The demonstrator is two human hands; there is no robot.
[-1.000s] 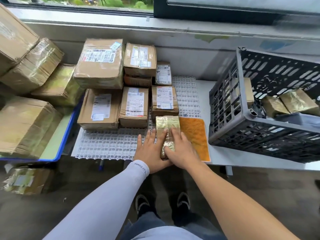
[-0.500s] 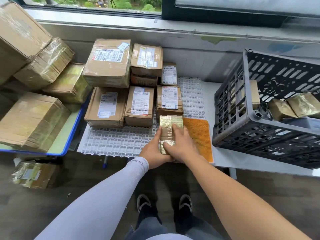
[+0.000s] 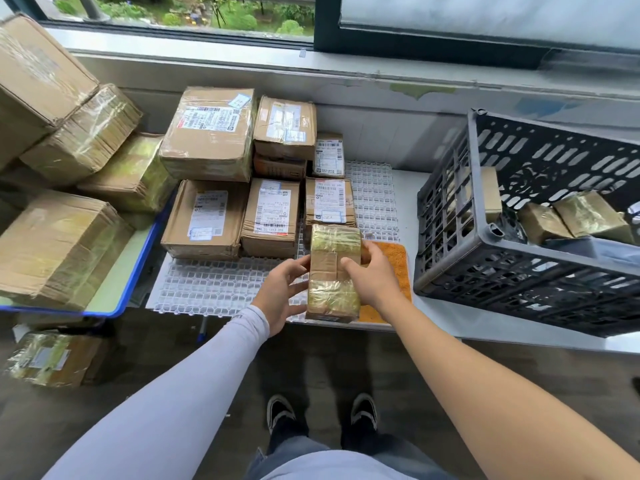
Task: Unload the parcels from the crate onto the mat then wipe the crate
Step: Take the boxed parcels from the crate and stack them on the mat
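Over the last second the small tape-wrapped brown cardboard parcel (image 3: 333, 271) has been turned from lying flat under both palms to sitting higher, its long side running toward the camera at lower centre of the frame. It rests at the near edge of the white plastic grid mat (image 3: 214, 285), its right side over the orange textured cloth (image 3: 391, 258), just in front of a row of labelled parcels. The left hand (image 3: 282, 296) now has its fingers spread and loose, the fingertips touching the parcel's left face rather than curling round it. The right hand (image 3: 370, 277) still clasps the parcel, fingers over the top and thumb side on the right face. This reads as the placing step nearly finished: one hand letting go, the other about to.

On the mat there are seven parcels counting this one: four labelled ones behind, one of them stacked on another, and three in front of them. In the black perforated plastic crate (image 3: 460, 244) at the right of the frame at least three tape-wrapped parcels (image 3: 575, 216) remain, so unloading is not done and wiping cannot yet begin; more may be hidden below the rim. At upper left, five larger cardboard boxes (image 3: 59, 244) sit off the mat, and one more lies on the floor at lower left. There is one cloth and one crate.
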